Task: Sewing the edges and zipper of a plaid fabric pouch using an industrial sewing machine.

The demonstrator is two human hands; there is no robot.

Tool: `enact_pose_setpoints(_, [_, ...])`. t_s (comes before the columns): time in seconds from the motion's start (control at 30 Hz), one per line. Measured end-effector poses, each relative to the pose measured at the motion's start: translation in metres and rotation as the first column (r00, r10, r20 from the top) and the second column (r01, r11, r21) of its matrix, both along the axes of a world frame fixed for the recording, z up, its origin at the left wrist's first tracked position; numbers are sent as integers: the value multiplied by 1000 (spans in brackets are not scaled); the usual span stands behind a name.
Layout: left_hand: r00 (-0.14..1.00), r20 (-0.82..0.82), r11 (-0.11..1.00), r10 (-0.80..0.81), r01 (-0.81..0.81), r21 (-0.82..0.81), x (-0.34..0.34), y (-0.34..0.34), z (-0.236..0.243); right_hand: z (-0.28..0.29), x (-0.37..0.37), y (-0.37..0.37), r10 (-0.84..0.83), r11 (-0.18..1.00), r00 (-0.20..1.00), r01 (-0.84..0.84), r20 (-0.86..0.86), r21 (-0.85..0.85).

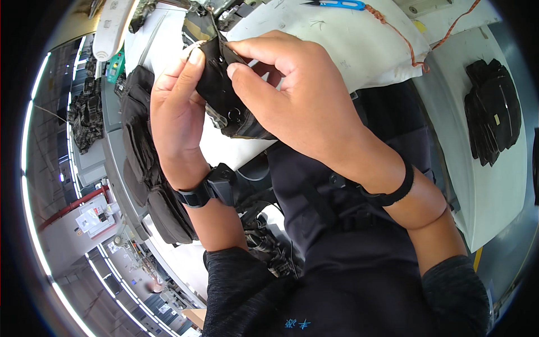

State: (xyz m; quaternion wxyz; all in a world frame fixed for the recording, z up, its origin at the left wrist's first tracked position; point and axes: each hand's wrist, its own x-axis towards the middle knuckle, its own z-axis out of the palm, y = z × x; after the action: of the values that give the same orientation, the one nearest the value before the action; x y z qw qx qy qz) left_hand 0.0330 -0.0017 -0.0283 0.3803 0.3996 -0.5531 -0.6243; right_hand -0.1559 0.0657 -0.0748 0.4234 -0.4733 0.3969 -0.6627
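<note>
Both hands hold one small black fabric piece [220, 90] with a camouflage underside and metal snap parts, lifted above the white work table [348, 39]. My left hand [177, 115] grips its left edge, fingers curled up behind it. My right hand [292, 95] pinches its upper right side between thumb and forefinger. Each wrist wears a black band, and the left one carries a small black device [220, 182].
A stack of black fabric pieces [494, 109] lies on the white surface at right. More dark pieces [143, 163] hang piled along the table's left edge. Blue thread snips [337, 4] on an orange cord lie at the top. My dark apron fills the lower middle.
</note>
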Motion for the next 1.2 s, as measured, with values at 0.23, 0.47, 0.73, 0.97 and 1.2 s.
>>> enact_pose_setpoints(0.23, [992,28,984,124,-120,-130,-17,17,-5,-3,-2,2,-5,1000,999,6,-49,10])
enact_pose_setpoints(0.47, [953,146,922,264,-206,-327,-28,27,-5,-2,-2,1,5,1000,1000,-5,-17,8])
enact_pose_setpoints(0.73, [900,236,836,365,-206,-509,-41,39,-2,-3,-3,3,-19,1000,999,18,-37,-25])
enact_pose_setpoints(0.97, [742,371,614,559,-69,-787,-50,48,-2,-3,-3,3,-2,1000,999,1,-42,-16])
enact_pose_setpoints(1.2, [649,360,422,670,66,-904,-62,60,-13,-3,-9,4,124,980,968,-155,218,129])
